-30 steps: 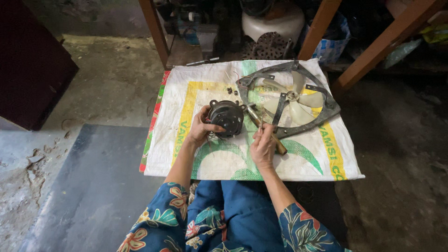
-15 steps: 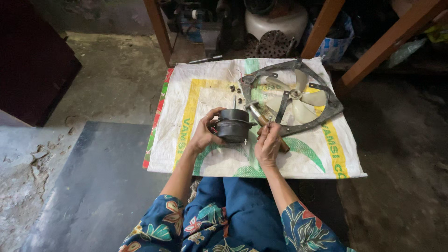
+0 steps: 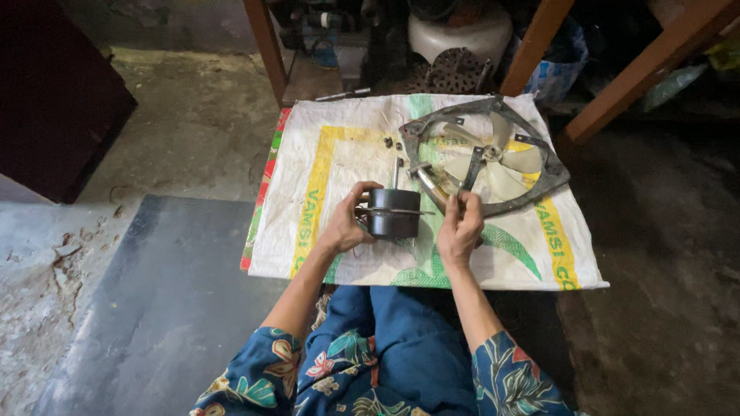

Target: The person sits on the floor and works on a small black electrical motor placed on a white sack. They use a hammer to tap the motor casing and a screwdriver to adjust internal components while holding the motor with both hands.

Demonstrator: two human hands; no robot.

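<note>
My left hand (image 3: 351, 222) grips a dark round fan motor (image 3: 393, 212) on its side, its thin shaft pointing away from me. Just right of the motor, my right hand (image 3: 460, 227) is closed on a metal tool (image 3: 430, 187) whose shiny tip angles up and left toward the motor's top. Both hover over a white woven sack (image 3: 339, 162) with yellow and green print, spread on the floor. Beyond the right hand, on the sack, lies a grey fan frame (image 3: 551, 173) with pale blades (image 3: 501, 162). Small dark screws (image 3: 395, 142) lie on the sack near the frame.
Wooden table legs (image 3: 266, 46) and slanted wooden struts (image 3: 640, 69) rise behind the sack, with a white vessel (image 3: 462, 35) and clutter under them. A dark grey slab (image 3: 154, 308) lies left of my knees. A dark cabinet (image 3: 54, 92) stands at far left.
The motor has been turned from lying flat, face up, onto its side and lifted slightly in my left hand. My right hand stayed on the tool beside it.
</note>
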